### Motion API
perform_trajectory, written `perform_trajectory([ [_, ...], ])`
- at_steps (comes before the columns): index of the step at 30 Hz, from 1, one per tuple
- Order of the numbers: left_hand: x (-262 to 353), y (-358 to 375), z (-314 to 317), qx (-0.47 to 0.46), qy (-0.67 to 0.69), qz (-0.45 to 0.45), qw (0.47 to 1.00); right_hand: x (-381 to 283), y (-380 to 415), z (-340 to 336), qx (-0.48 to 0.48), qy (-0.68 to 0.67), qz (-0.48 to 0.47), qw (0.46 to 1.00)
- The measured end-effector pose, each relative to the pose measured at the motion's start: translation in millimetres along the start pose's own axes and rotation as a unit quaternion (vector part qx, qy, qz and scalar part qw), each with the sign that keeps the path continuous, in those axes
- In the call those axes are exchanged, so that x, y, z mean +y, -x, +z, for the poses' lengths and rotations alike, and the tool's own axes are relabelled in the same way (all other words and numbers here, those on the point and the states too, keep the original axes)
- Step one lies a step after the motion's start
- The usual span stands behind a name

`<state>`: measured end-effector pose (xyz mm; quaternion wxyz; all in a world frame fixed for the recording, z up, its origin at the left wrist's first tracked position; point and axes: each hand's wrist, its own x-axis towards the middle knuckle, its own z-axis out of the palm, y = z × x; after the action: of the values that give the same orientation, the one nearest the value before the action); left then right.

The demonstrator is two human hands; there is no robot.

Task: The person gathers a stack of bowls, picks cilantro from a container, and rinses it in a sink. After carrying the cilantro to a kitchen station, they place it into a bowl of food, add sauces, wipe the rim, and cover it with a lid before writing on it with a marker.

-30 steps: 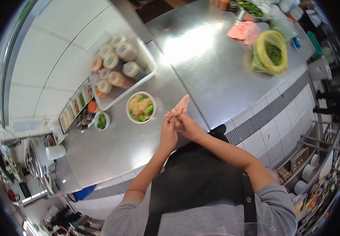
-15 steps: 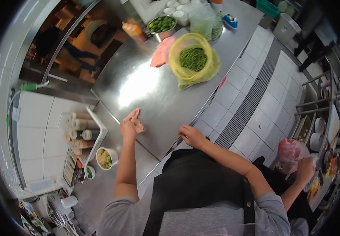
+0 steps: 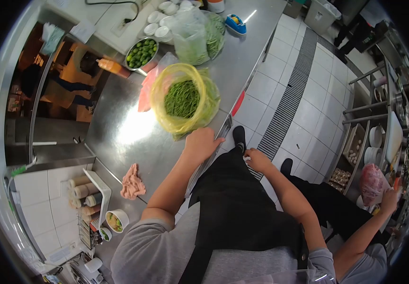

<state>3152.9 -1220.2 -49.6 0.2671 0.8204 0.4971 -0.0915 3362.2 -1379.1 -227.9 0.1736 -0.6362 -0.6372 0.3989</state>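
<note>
My left hand (image 3: pixel 200 144) is at the front edge of the steel counter (image 3: pixel 114 118), back of the hand up and thumb stuck out to the right. Its other fingers are folded out of sight. Just beyond it stands an open yellow plastic bag (image 3: pixel 210 97) of thin green beans (image 3: pixel 182 99). My right hand (image 3: pixel 258 160) is low beside the black apron (image 3: pixel 228 189), its fingers curled; what they hold, if anything, is hidden. A crumpled pinkish cloth (image 3: pixel 132 182) lies on the counter, apart from both hands.
A bowl of green limes (image 3: pixel 141 53), an orange bottle (image 3: pixel 112 67), bagged greens (image 3: pixel 192 40) and a blue tape dispenser (image 3: pixel 235 24) stand farther back. Sauce bottles (image 3: pixel 85 190) are at left. To the right, a co-worker's hand (image 3: pixel 390 199) holds a bag of reddish meat (image 3: pixel 372 184).
My left hand has let go of the cloth and moved right to the counter edge. My right hand has shifted slightly right. The view has moved, and the co-worker's meat bag is farther right.
</note>
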Motion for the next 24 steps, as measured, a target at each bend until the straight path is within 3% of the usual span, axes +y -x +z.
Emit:
perform_trajectory([
  [3, 12, -48, -7, 0.022, 0.016, 0.027, 0.999, 111, -11, 6, -0.003, 0.021, 0.117, 0.993],
  [6, 28, -116, -20, 0.053, 0.035, 0.037, 0.997, 239, 20, 15, 0.054, 0.031, 0.233, 0.970],
  [8, 45, -166, -25, 0.074, 0.046, 0.037, 0.995, 272, 37, -10, -0.034, 0.101, 0.411, 0.905],
  [9, 55, -193, -25, 0.056, 0.037, 0.049, 0.997, 284, 42, -22, -0.074, 0.111, 0.436, 0.890],
  [11, 79, -258, -17, 0.149, 0.066, 0.102, 0.981, 292, 48, -43, -0.032, 0.060, 0.509, 0.858],
  [12, 88, -298, -5, 0.197, 0.065, 0.140, 0.968, 288, 44, -55, -0.013, 0.075, 0.509, 0.857],
  [13, 96, -331, 6, 0.241, 0.065, 0.175, 0.953, 279, 28, -72, -0.072, 0.108, 0.500, 0.856],
  [14, 109, -355, 7, 0.219, 0.058, 0.186, 0.956, 307, 7, -61, -0.086, 0.081, 0.502, 0.856],
  [15, 122, -379, 4, 0.236, 0.143, 0.214, 0.937, 327, -22, -55, -0.084, 0.115, 0.377, 0.915],
  [16, 132, -400, 4, 0.252, 0.229, 0.237, 0.910, 375, -62, -28, -0.173, 0.229, 0.176, 0.941],
  [17, 133, -419, 5, 0.239, 0.228, 0.243, 0.912, 406, -109, 5, 0.009, 0.112, 0.286, 0.952],
  [18, 127, -435, 8, 0.219, 0.212, 0.268, 0.914, 331, -160, -72, 0.110, -0.059, 0.378, 0.918],
  [19, 125, -443, 12, 0.204, 0.195, 0.288, 0.915, 370, -232, -40, 0.142, -0.057, 0.365, 0.918],
  [20, 130, -443, 14, 0.219, 0.155, 0.279, 0.922, 310, -267, -122, 0.119, -0.039, 0.270, 0.955],
  [21, 135, -442, 12, 0.238, 0.113, 0.270, 0.926, 304, -324, -128, 0.233, -0.074, 0.210, 0.947],
  [22, 143, -440, 10, 0.232, 0.074, 0.269, 0.932, 266, -361, -184, 0.278, -0.204, 0.172, 0.923],
  [24, 150, -439, 9, 0.217, 0.024, 0.261, 0.940, 262, -457, -208, 0.339, -0.308, 0.238, 0.857],
])
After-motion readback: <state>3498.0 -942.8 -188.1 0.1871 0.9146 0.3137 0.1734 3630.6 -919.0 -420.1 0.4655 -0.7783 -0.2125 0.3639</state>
